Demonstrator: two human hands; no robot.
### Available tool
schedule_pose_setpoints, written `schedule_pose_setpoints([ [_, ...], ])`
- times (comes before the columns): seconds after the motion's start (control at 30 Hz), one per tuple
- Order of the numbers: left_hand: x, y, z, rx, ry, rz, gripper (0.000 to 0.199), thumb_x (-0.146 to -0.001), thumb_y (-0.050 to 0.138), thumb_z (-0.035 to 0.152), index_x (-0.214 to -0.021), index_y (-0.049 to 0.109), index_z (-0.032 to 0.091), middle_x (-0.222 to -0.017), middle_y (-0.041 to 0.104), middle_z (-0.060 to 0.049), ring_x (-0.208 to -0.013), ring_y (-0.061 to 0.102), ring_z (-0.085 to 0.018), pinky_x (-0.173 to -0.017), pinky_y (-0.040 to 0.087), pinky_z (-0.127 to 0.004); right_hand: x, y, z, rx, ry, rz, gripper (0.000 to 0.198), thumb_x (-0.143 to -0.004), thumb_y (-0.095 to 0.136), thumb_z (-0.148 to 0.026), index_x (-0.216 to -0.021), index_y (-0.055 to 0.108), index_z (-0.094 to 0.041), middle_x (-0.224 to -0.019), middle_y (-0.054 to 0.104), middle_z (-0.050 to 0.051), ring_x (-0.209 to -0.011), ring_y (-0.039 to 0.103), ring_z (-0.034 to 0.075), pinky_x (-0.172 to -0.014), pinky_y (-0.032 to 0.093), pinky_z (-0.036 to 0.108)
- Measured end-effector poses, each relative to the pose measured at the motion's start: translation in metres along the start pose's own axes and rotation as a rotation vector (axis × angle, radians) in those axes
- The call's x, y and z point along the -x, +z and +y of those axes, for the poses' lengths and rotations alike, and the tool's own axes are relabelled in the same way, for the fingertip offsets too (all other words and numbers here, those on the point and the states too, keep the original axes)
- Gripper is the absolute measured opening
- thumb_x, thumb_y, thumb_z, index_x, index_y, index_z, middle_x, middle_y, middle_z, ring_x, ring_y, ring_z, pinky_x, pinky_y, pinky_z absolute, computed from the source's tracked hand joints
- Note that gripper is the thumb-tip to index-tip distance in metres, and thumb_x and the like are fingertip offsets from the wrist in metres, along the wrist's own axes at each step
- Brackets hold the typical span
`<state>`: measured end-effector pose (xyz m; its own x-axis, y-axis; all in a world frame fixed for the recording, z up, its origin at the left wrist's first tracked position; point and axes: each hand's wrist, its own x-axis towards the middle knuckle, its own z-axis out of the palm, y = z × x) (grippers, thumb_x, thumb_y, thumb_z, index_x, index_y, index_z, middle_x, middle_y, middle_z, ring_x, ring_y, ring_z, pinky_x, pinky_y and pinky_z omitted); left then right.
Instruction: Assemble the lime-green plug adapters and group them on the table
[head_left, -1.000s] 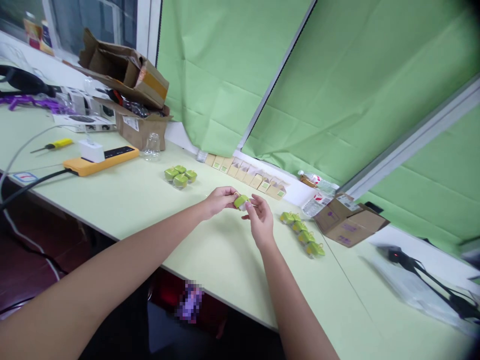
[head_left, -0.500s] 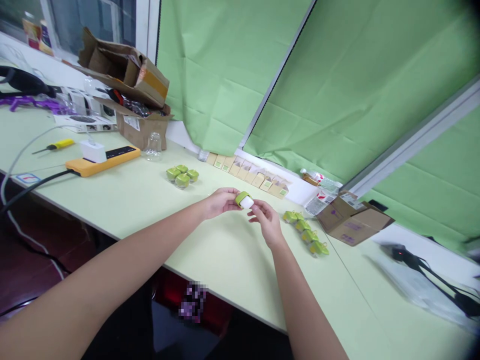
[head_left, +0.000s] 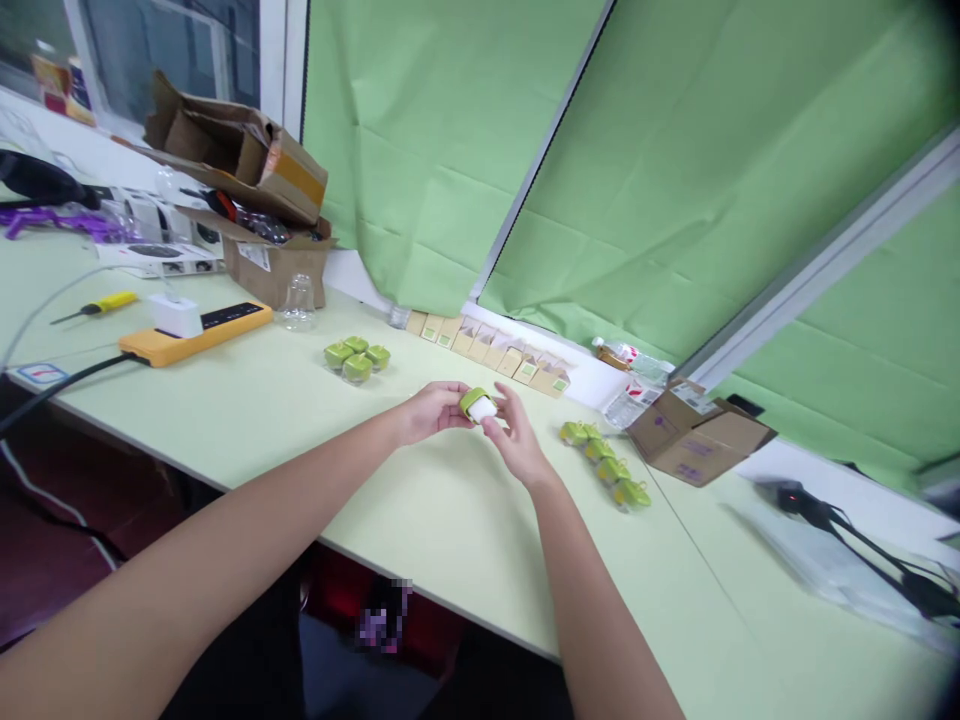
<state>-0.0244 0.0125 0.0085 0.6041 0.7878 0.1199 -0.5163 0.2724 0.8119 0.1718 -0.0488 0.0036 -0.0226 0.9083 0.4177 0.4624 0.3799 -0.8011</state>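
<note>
The left hand [head_left: 431,412] holds a green-and-white item [head_left: 479,406] beside the right hand [head_left: 520,446].

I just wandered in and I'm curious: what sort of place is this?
Probably a workroom: the long table bears a power strip, cardboard boxes and groups of small green items.

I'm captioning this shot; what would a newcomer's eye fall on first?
Probably the green covering across the upper view. Next, near the centre, the small green-and-white piece held in the left hand, with the right hand by its white part. Then the orange power strip on the table, to the left.
</note>
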Motion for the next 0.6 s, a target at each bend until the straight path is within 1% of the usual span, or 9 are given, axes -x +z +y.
schedule_pose_setpoints([
  [0.07,0.001,0.001,0.002,0.029,0.011,0.004,0.009,-0.076,0.065,0.012,-0.085,0.066,0.012,-0.087,0.071,-0.009,-0.076,0.068,-0.016,-0.075,0.055,-0.029,0.001,-0.001,0.007,0.151,0.129,0.024,0.066,-0.073,0.073,-0.052,-0.130,0.054,-0.023,-0.117,0.065,0.011,-0.101,0.064,0.023,-0.079,0.056,0.039],
  [0.13,0.002,0.002,0.004,0.038,0.016,-0.001,0.011,-0.076,0.065,0.013,-0.086,0.066,0.012,-0.088,0.071,-0.009,-0.076,0.067,-0.016,-0.075,0.055,-0.029,0.002,-0.004,0.007,0.187,0.164,0.030,0.061,-0.076,0.070,-0.052,-0.127,0.056,-0.023,-0.115,0.066,0.011,-0.102,0.064,0.023,-0.083,0.055,0.042],
  [0.17,0.002,0.003,0.004,0.031,0.013,-0.005,0.011,-0.075,0.065,0.012,-0.086,0.066,0.012,-0.087,0.070,-0.008,-0.076,0.067,-0.016,-0.074,0.055,-0.029,0.003,-0.005,0.003,0.158,0.129,0.033,0.057,-0.080,0.066,-0.053,-0.128,0.055,-0.024,-0.116,0.065,0.011,-0.105,0.063,0.023,-0.085,0.054,0.042],
  [0.23,0.002,0.004,0.003,0.007,0.005,-0.008,0.009,-0.074,0.065,0.011,-0.083,0.066,0.012,-0.082,0.069,-0.008,-0.074,0.066,-0.016,-0.073,0.055,-0.028,0.004,-0.005,-0.008,0.071,-0.023,0.027,0.055,-0.085,0.060,-0.051,-0.133,0.051,-0.026,-0.123,0.063,0.011,-0.114,0.060,0.023,-0.090,0.052,0.041],
  [0.3,0.002,0.004,0.002,-0.001,0.003,-0.017,0.008,-0.073,0.064,0.010,-0.081,0.065,0.012,-0.079,0.068,-0.006,-0.073,0.066,-0.015,-0.072,0.054,-0.027,0.004,-0.001,-0.016,0.062,-0.144,0.004,0.061,-0.085,0.062,-0.050,-0.139,0.046,-0.027,-0.128,0.060,0.012,-0.119,0.057,0.024,-0.095,0.050,0.042],
  [0.33,0.003,0.005,0.001,0.006,0.008,-0.022,0.008,-0.073,0.064,0.010,-0.081,0.065,0.012,-0.079,0.067,-0.006,-0.073,0.065,-0.015,-0.071,0.054,-0.027,0.004,0.001,-0.016,0.102,-0.145,0.002,0.063,-0.084,0.064,-0.051,-0.139,0.046,-0.026,-0.128,0.060,0.012,-0.118,0.057,0.025,-0.095,0.050,0.043],
  [0.47,0.003,0.006,0.004,0.013,0.027,-0.035,0.010,-0.072,0.065,0.012,-0.082,0.066,0.012,-0.085,0.068,-0.008,-0.073,0.064,-0.014,-0.069,0.054,-0.026,0.004,-0.001,0.004,0.277,0.113,-0.012,0.062,-0.082,0.062,-0.058,-0.131,0.054,-0.022,-0.119,0.064,0.013,-0.111,0.059,0.027,-0.092,0.050,0.048],
  [0.53,0.002,0.004,0.005,-0.033,0.031,-0.022,0.008,-0.071,0.066,0.013,-0.080,0.066,0.012,-0.086,0.068,-0.008,-0.072,0.064,-0.014,-0.069,0.054,-0.026,0.003,-0.005,0.011,0.218,0.162,0.016,0.058,-0.085,0.057,-0.060,-0.129,0.056,-0.022,-0.116,0.066,0.011,-0.110,0.060,0.026,-0.092,0.050,0.047],
  [0.6,0.000,0.001,0.002,-0.117,0.038,0.017,0.007,-0.071,0.067,0.015,-0.077,0.065,0.012,-0.083,0.068,-0.008,-0.071,0.065,-0.015,-0.070,0.054,-0.028,0.002,-0.006,0.009,0.064,0.147,0.067,0.054,-0.089,0.048,-0.062,-0.123,0.060,-0.021,-0.114,0.067,0.011,-0.107,0.062,0.024,-0.091,0.051,0.043],
])
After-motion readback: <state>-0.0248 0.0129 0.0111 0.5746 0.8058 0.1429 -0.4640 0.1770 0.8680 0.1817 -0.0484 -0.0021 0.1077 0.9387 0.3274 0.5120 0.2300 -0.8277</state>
